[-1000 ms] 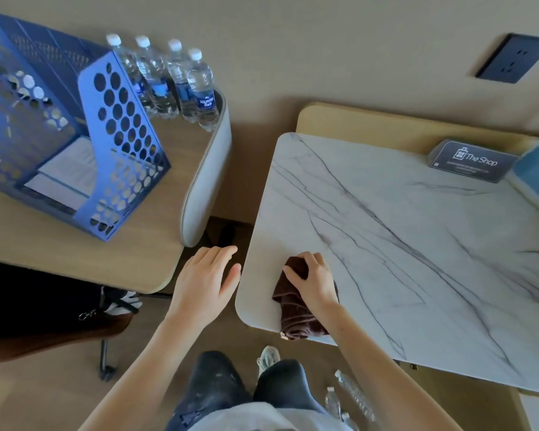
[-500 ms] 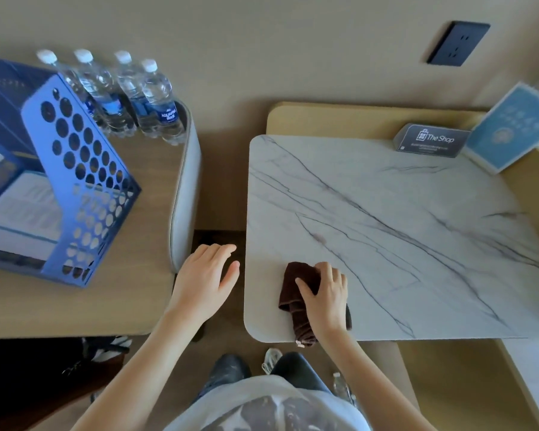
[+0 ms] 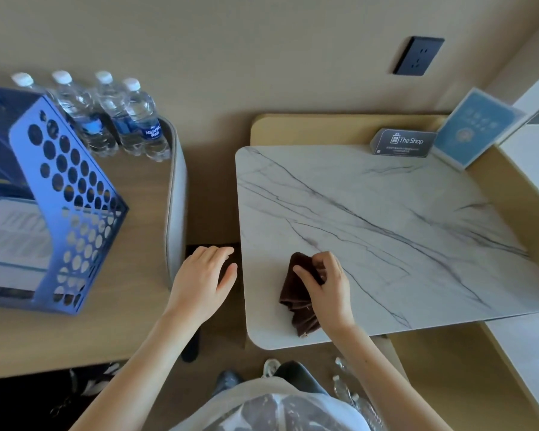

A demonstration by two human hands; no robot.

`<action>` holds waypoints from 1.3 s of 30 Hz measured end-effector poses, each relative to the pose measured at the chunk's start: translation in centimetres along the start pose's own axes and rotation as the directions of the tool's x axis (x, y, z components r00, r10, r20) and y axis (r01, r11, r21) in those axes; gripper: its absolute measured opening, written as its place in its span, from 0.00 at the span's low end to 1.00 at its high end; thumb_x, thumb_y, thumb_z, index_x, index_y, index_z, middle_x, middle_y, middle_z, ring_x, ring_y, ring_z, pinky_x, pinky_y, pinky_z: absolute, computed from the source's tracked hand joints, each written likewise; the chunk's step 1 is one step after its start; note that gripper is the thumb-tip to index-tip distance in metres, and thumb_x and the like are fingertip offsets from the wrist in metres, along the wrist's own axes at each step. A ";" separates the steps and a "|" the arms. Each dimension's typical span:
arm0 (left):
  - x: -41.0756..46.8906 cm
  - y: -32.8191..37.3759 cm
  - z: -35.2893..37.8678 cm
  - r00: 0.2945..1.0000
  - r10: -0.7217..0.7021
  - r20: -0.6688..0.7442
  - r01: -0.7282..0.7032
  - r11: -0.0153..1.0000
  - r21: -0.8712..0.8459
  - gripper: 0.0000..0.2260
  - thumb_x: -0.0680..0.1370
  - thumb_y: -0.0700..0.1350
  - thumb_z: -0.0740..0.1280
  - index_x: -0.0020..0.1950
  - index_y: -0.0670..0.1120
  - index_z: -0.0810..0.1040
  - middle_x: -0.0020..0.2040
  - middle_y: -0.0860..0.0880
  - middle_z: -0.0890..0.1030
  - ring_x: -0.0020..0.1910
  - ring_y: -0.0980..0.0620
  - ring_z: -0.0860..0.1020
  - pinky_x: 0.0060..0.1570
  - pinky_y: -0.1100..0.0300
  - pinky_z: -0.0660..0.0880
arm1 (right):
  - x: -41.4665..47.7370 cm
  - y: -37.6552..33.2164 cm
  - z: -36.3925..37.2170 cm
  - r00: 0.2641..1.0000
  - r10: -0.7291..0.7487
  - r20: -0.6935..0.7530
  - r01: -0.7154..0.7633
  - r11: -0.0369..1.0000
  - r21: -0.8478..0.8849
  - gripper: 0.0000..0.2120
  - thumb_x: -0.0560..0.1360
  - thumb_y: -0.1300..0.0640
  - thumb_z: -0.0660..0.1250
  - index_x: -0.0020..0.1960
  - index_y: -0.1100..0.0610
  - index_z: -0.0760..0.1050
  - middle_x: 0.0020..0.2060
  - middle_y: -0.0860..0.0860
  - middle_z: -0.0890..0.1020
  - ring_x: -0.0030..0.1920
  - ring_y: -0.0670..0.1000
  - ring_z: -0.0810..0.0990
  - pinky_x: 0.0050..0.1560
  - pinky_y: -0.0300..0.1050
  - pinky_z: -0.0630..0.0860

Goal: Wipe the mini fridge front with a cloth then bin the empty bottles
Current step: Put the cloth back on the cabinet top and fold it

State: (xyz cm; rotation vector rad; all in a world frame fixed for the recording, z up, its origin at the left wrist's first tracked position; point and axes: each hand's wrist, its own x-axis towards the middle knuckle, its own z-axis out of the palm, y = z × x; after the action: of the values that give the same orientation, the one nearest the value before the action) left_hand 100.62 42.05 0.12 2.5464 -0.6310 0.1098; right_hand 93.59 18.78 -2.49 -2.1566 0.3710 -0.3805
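Brown cloth (image 3: 294, 295) was pinched in the curled right hand (image 3: 327, 287) near the front-left corner of the marble top (image 3: 386, 244). The left hand (image 3: 199, 281) was held flat, empty, beside that top; clear bottles (image 3: 343, 387) were seen below it.

We find open marble across the middle and right of the marble worktop (image 3: 386, 228), where hands could pass unhindered. At its far right corner a dark sign card (image 3: 402, 143) and a blue framed card (image 3: 476, 129) stand side by side. On its near left corner lies a brown cloth (image 3: 296, 293), pinched by the right hand (image 3: 327, 287).

Left of the marble worktop a narrow gap (image 3: 212, 213) drops to the floor (image 3: 231, 353); the left hand (image 3: 199, 281) hovers over it, fingers straight. Beyond the gap, the wooden worktop (image 3: 131, 275) carries a blue perforated file rack (image 3: 72, 213) and four capped water bottles (image 3: 128, 119) at the wall.

Below the marble worktop's near edge, clear bottles (image 3: 344, 387) lie on the floor.
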 end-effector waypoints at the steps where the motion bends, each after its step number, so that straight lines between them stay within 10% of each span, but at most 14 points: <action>1: 0.0 -0.1 -0.3 1.000 -0.005 -0.006 0.005 1.000 -0.001 0.12 0.79 0.43 0.68 0.61 0.41 0.80 0.52 0.48 0.84 0.53 0.44 0.80 0.47 0.50 0.78 | 0.2 -0.7 -0.1 1.000 0.028 0.000 -0.028 0.998 0.064 0.16 0.76 0.53 0.73 0.44 0.41 0.66 0.43 0.39 0.76 0.46 0.39 0.76 0.43 0.30 0.72; 12: 0.5 -1.3 -2.6 0.993 -0.073 -0.087 0.075 0.997 0.015 0.16 0.79 0.48 0.62 0.61 0.41 0.80 0.51 0.48 0.84 0.52 0.46 0.81 0.47 0.54 0.77 | 2.5 -5.8 -0.8 0.987 0.157 -0.027 -0.120 0.843 0.524 0.10 0.74 0.54 0.75 0.42 0.58 0.75 0.31 0.48 0.80 0.33 0.45 0.79 0.32 0.37 0.76; 22: 0.8 -0.7 -1.6 0.995 -0.090 -0.043 0.092 0.995 0.043 0.21 0.79 0.54 0.55 0.60 0.42 0.80 0.51 0.49 0.83 0.52 0.45 0.79 0.46 0.52 0.77 | 5.0 3.8 -0.2 0.895 0.438 -0.089 -0.424 0.895 0.136 0.14 0.75 0.51 0.73 0.45 0.58 0.71 0.38 0.51 0.76 0.41 0.54 0.76 0.36 0.40 0.69; 26: 1.1 -0.5 -1.2 0.995 -0.084 -0.047 0.086 0.995 0.058 0.17 0.80 0.50 0.60 0.60 0.42 0.80 0.51 0.48 0.83 0.51 0.45 0.80 0.45 0.54 0.76 | 4.7 4.0 -0.5 0.999 0.032 -0.033 -0.042 0.924 -0.381 0.22 0.78 0.45 0.68 0.66 0.57 0.73 0.62 0.52 0.77 0.64 0.56 0.73 0.62 0.49 0.71; 29: 1.4 -0.1 -0.7 0.997 -0.073 -0.022 0.074 0.996 0.053 0.17 0.79 0.49 0.61 0.63 0.42 0.79 0.54 0.48 0.83 0.54 0.45 0.80 0.47 0.53 0.77 | 3.4 3.7 0.8 0.943 -0.232 0.239 0.322 0.816 -0.479 0.26 0.80 0.41 0.61 0.72 0.54 0.71 0.71 0.52 0.74 0.73 0.57 0.69 0.73 0.55 0.63; 39: 1.7 0.2 1.2 0.992 -0.128 0.017 0.127 0.991 0.045 0.16 0.82 0.47 0.62 0.67 0.42 0.78 0.59 0.47 0.82 0.58 0.46 0.79 0.55 0.50 0.78 | 1.0 7.5 4.3 0.841 -0.178 0.511 0.480 0.681 -0.553 0.30 0.78 0.36 0.55 0.76 0.49 0.66 0.73 0.49 0.72 0.76 0.59 0.65 0.74 0.66 0.57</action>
State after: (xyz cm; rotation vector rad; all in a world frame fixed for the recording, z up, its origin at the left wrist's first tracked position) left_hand 102.01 40.57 -0.43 2.6253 -0.4759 0.0548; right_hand 95.31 17.29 -10.85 -2.9509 -0.1999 0.0591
